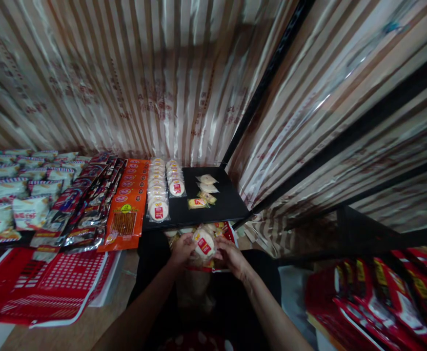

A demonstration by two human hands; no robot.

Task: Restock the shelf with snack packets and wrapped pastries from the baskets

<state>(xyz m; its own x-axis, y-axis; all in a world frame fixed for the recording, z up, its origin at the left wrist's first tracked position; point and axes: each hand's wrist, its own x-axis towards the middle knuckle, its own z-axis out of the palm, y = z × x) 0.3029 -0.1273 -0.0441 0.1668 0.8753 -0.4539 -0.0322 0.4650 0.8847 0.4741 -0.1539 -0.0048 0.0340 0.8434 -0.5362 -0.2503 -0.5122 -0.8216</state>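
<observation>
Between my two hands is a round white packaged rice cracker (203, 243) with a red label, held above a red basket (231, 235) of small packets in front of my knees. My left hand (182, 249) grips its left edge, and my right hand (231, 254) pinches the right edge. Just beyond, on the black shelf (220, 214), overlapping rows of like crackers (158, 209) lie on the left. Further right on that shelf are a yellow-wrapped snack (197, 203) and a few pale packets (207, 183).
Orange snack bags (123, 214), dark glossy packets (89, 209) and white-and-blue bags (32, 212) fill the shelf's left side. A red basket (59, 278) stands below left; red packages (385, 292) are at lower right. Black shelf posts (264, 83) rise before striped sheeting (118, 73).
</observation>
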